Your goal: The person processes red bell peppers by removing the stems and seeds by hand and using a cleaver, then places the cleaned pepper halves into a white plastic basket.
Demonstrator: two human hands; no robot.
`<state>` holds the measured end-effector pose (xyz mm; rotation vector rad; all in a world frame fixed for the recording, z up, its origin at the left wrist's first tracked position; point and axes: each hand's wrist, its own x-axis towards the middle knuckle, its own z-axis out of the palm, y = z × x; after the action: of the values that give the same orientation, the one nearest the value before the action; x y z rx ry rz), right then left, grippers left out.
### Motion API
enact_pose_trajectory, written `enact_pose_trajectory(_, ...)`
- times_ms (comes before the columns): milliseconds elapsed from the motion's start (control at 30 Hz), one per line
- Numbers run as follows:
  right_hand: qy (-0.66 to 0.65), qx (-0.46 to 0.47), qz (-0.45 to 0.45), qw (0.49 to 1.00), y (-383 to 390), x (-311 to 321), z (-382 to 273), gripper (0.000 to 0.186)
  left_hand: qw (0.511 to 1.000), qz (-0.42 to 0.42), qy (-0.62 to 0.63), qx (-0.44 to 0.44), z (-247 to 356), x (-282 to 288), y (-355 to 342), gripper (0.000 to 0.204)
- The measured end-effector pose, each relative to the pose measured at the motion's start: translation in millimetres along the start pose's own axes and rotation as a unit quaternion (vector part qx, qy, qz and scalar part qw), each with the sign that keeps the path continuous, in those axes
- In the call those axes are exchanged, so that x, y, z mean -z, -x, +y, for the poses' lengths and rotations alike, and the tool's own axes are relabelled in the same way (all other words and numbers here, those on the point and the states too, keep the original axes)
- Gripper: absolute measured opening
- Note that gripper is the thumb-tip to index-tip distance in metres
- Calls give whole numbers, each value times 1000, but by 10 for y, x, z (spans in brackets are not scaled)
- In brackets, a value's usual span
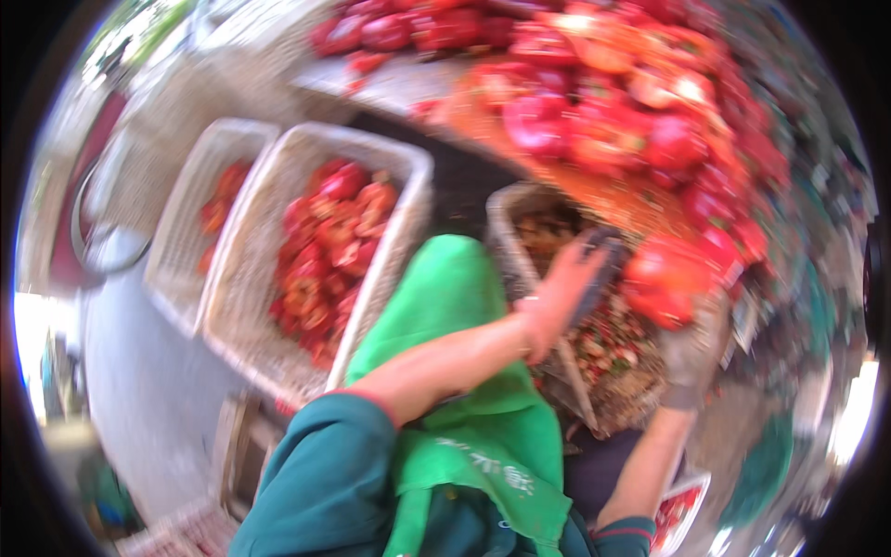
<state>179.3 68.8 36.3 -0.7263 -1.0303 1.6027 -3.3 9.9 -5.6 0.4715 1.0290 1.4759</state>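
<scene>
My left hand [568, 292], in an orange glove with dark fingers, hovers over a crate [502, 227] of pepper cores and scraps. Motion smears its fingers, so whether they grip anything does not show. Just right of it is a large red bell pepper [664, 281]. My right hand [691, 357], in a greyish glove, reaches up from below with its fingers around the lower right of that pepper. Beyond both hands rises a big heap of red bell peppers [594, 116] on an orange surface [566, 186].
To the left stands a white basket [320, 139] holding opened red peppers [325, 251]. A second white basket [176, 223] with a few pieces adjoins it. A green apron [445, 306] covers my lap. A small white container [691, 506] of red bits sits at lower right.
</scene>
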Motion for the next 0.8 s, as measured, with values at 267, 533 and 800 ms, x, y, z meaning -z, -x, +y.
enact_pose_trajectory(267, 247, 193, -95, 945, -167, -534, 117, 50, 998, 2, 12, 55, -184, -61, -117, 25)
enact_pose_trajectory(533, 138, -7, -107, 985, -152, -1302, 132, 33, 985, 122, 53, 107, -202, 328, -209, 19)
enact_pose_trajectory(800, 721, 248, 175, 623, -823, 582, -197, 69, 998, -31, 49, 5, -64, 61, -200, 28)
